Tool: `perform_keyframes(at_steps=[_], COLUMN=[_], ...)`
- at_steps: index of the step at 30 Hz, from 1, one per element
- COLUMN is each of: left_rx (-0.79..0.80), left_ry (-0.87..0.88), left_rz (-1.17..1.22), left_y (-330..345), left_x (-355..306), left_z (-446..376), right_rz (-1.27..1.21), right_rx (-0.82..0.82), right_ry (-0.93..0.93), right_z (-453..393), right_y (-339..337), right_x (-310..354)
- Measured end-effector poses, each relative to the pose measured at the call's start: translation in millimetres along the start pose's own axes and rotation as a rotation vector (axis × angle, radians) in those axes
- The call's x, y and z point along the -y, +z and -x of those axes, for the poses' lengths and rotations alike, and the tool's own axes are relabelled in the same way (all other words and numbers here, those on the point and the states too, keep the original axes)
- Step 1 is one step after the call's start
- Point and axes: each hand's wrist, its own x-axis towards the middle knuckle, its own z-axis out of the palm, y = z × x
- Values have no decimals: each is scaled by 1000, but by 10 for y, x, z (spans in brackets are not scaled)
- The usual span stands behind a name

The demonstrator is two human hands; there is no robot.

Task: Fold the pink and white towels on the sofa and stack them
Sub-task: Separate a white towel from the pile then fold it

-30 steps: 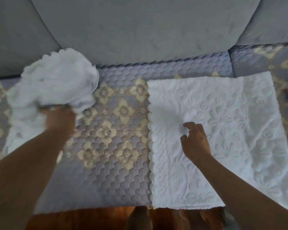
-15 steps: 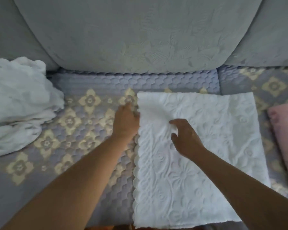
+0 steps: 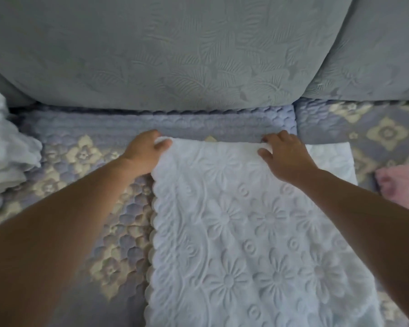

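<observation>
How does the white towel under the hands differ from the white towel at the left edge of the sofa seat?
The flat white towel lies spread on the seat, its embossed flowers and scalloped left edge showing; the bunched white towel is a rumpled heap with no pattern visible. The left hand and right hand grip the flat white towel's far edge; nothing touches the bunched white towel. The flat one shows almost whole; the bunched one is cut off by the frame. Both are white.

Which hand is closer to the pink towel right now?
Right. The right hand grips the white towel nearer the pink towel; the left hand holds its opposite corner.
</observation>
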Motion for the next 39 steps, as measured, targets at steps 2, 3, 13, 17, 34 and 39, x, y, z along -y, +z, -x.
perform_keyframes(at_steps=[2, 3, 13, 17, 34, 39], left_rx=[-7, 4, -400, -380, -163, -59], left_ry=[-69, -103, -462, -440, -479, -582], left_rz=[-36, -80, 420, 413, 139, 155], left_y=[-284, -456, -440, -414, 226, 625], left_x=[212, 336, 586, 694, 1022, 906], left_z=[3, 19, -90, -65, 1867, 2890], right_rz=[67, 109, -194, -600, -559, -546], right_rx=[30, 48, -71, -76, 24, 178], right_ry=[-56, -78, 402, 660, 858, 899], right_z=[-14, -37, -473, -429, 1397, 2367], right_y=[-52, -68, -131, 26, 498, 724], right_x=[30, 53, -75, -160, -165, -171])
